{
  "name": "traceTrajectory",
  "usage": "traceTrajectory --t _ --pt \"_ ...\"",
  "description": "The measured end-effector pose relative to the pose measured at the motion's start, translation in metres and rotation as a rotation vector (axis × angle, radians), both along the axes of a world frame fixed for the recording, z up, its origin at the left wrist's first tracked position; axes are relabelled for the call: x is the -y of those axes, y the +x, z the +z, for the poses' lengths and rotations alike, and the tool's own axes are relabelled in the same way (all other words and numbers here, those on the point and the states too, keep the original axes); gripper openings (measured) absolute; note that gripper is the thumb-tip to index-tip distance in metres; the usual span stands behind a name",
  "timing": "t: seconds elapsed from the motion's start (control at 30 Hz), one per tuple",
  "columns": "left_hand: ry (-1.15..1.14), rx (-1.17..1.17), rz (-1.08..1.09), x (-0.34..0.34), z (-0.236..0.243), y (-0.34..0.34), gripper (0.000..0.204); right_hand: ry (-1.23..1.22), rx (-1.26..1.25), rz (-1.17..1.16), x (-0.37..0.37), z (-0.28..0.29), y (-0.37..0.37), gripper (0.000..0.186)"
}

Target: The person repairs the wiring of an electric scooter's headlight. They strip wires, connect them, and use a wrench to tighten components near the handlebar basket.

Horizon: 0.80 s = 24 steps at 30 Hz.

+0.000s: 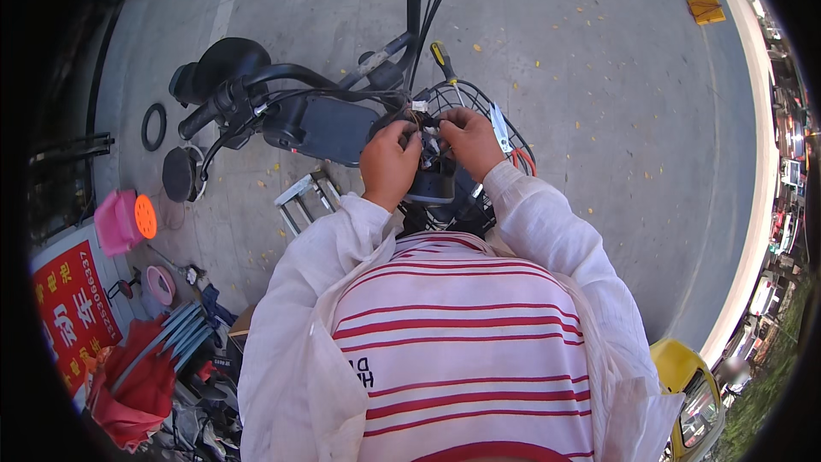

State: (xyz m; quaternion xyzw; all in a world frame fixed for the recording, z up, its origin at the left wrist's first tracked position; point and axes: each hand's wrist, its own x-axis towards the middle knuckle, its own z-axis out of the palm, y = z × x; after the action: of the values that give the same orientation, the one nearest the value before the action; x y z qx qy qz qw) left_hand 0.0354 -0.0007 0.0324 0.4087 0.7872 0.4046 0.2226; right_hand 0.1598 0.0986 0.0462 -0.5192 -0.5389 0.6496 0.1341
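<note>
My left hand [389, 164] is curled with thumb and fingers pinched on the wires [430, 144] at the front of an electric bike. Opposite it, my right hand [470, 144] pinches at the same bundle, fingertips close to the left ones. A white plug connector [420, 106] sticks up just beyond my fingers. The exact wire ends are hidden between the fingertips. Below the hands is a dark housing [432, 186]. A screwdriver [441, 60] with a yellow and black handle stands handle-up at the black wire basket [522, 141], beyond my right hand.
The handlebar [299, 75] with its grip and round mirror [180, 173] reaches out left; its other side rises at the top. A metal stand [306, 198] is by my left forearm. Pink stool [117, 221], red cloth [128, 389] and a signboard [77, 308] lie left; a yellow box [706, 8] lies far right.
</note>
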Motion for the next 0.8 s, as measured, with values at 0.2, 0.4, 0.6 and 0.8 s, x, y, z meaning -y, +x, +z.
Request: traceTrajectory --t 0.2,0.4,0.6,0.8 --pt "0.052 0.406 0.096 0.001 0.006 0.005 0.018 0.131 -0.023 0.09 0.0 0.004 0.002 0.021" --pt "0.171 0.686 0.165 -0.001 -0.004 0.009 0.019 -0.066 -0.138 0.153 -0.001 0.014 0.009 0.022" --pt "0.066 0.887 0.23 0.0 0.004 0.003 0.014 -0.545 -0.471 -0.023 -0.006 0.019 0.019 0.029" --pt "0.059 0.732 0.108 0.002 0.003 0.008 0.014 -0.329 -0.265 0.055 0.005 0.024 0.007 0.03"
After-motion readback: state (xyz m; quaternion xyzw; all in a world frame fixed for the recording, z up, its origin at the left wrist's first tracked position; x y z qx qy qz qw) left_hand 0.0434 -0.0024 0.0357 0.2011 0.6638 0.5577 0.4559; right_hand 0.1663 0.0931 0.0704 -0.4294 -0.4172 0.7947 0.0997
